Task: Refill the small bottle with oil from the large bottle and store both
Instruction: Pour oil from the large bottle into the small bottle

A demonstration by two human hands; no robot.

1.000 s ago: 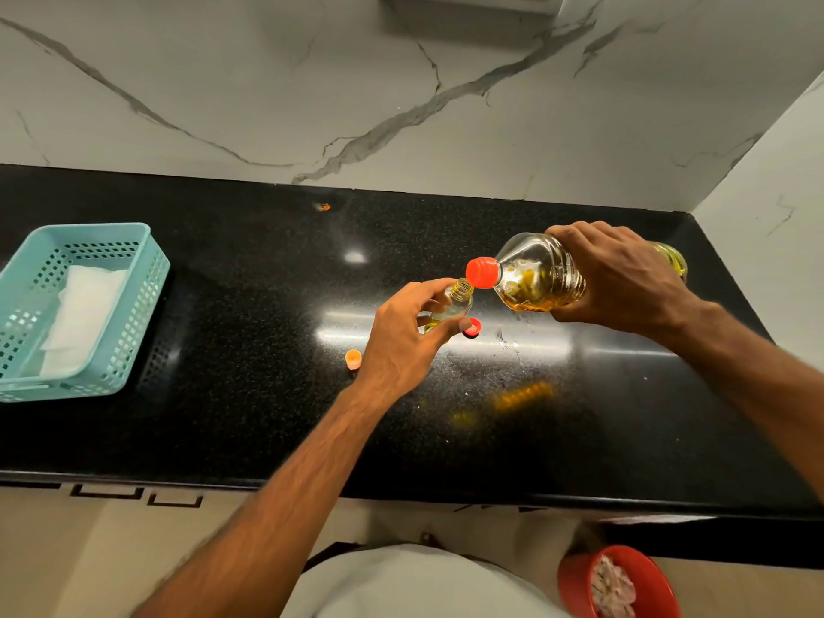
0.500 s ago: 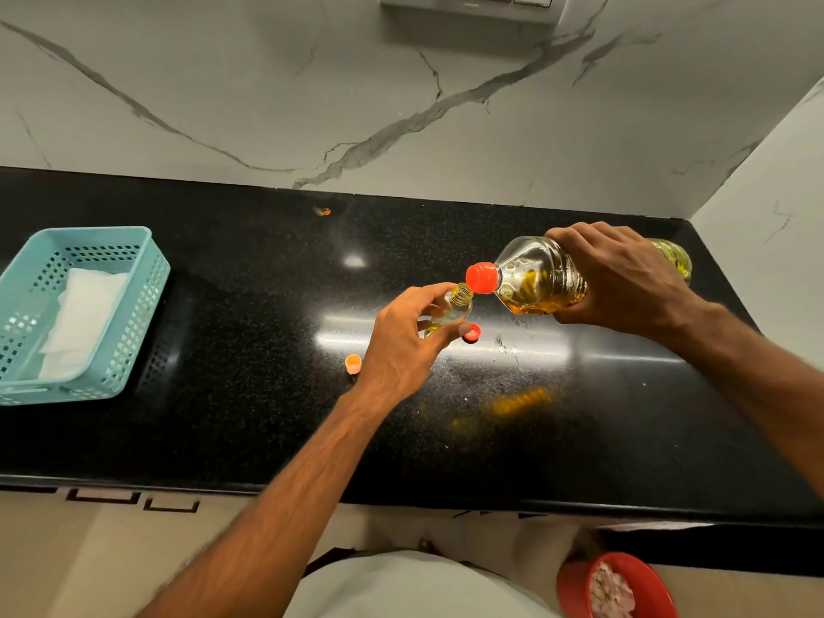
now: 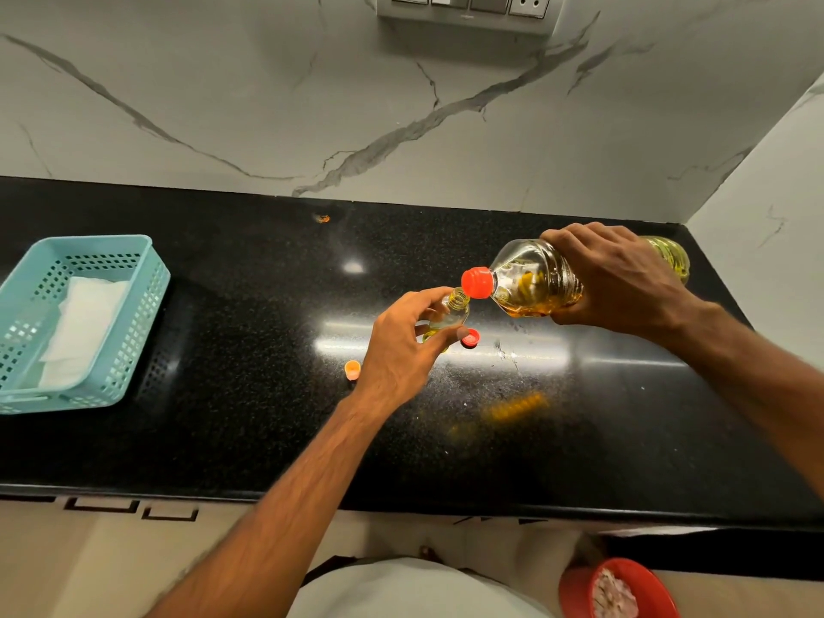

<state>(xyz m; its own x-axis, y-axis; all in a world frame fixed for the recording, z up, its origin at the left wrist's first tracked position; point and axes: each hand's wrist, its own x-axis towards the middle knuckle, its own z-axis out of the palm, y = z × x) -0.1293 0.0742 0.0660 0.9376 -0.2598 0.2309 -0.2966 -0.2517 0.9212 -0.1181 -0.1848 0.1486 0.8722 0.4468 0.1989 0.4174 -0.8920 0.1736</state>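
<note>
My right hand (image 3: 624,278) grips the large clear bottle (image 3: 535,283) of yellow oil, tipped on its side with its red spout cap (image 3: 477,282) pointing left. That cap sits right against the open neck of the small bottle (image 3: 455,312), which my left hand (image 3: 401,345) holds upright on the black counter (image 3: 223,417). The small bottle has some yellow oil in its lower part. A red cap (image 3: 471,338) lies on the counter just right of the small bottle. A smaller orange cap (image 3: 352,370) lies left of my left hand.
A teal perforated basket (image 3: 147,305) with a white cloth (image 3: 84,332) inside stands at the counter's left end. Marble walls close the back and right side. A switch panel (image 3: 463,11) hangs on the back wall. A red bin (image 3: 575,591) stands on the floor at lower right.
The view has tilted slightly, so everything sits a little lower in frame. Both hands and both bottles keep the same pose, spout against the small bottle's neck.
</note>
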